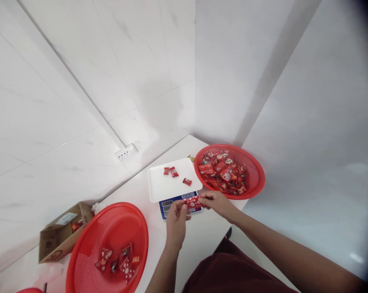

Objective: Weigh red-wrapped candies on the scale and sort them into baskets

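Note:
Between my two hands I hold a small red packet (192, 202) with white dots, one end in each hand. My left hand (177, 221) pinches its left end, and my right hand (216, 202) grips the right end. The packet is held over the blue keypad of a weighing scale (168, 208). On the scale's white tray (159, 183) lie three small red wrapped sweets (173, 171). Close behind my right hand stands a red basket (258, 179) heaped with red packets.
A second red basket (142, 228) at the lower left holds several red packets. Beside it sits an open cardboard box (54, 244) with red packets inside. White walls meet behind the table (153, 236); a socket (127, 152) is on the left one.

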The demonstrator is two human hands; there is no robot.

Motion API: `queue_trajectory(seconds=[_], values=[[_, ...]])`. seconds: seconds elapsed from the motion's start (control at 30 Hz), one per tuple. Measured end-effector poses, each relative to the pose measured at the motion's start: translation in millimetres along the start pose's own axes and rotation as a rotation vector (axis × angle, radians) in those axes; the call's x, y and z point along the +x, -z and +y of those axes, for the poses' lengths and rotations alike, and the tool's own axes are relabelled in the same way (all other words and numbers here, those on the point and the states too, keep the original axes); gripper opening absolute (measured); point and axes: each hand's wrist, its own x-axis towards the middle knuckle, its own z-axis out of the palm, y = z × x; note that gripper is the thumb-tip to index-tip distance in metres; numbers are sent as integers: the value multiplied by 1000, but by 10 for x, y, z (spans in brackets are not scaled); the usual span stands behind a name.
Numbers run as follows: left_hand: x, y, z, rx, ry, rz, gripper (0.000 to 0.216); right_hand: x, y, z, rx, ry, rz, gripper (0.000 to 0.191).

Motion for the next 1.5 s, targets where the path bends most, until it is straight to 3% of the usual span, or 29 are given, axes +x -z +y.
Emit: queue_trajectory(seconds=[0.17,0.3,0.47,0.57,0.7,0.83,1.0,1.17,1.3,1.5], values=[[-100,-179,-18,-177,127,-145,50,-116,-154,17,-298,332,76,15],[-116,-234,-30,-210,132,-109,43,-231,-269,19,-342,403,-7,20],[-93,-132,3,-183,130,-105,33,-208,-229,5,-136,259,-59,17],[-74,-65,12,-129,123,-117,31,-121,-161,22,-2,160,14,24],[-56,-39,28,-52,59,-203,30,-47,-110,74,-10,6,-45,30],[-59,-81,45,-57,115,-234,37,-39,-115,143,-80,15,0,28],[-11,-137,-28,-81,131,-179,33,-20,-122,203,-29,-5,27,26],[248,-44,-160,-15,81,-119,33,6,-17,191,107,-164,-35,28],[554,168,-162,126,40,-21,31,17,146,215,119,-253,8,31],[1020,484,-127,552,-40,61,29,56,422,310,59,-259,67,29]])
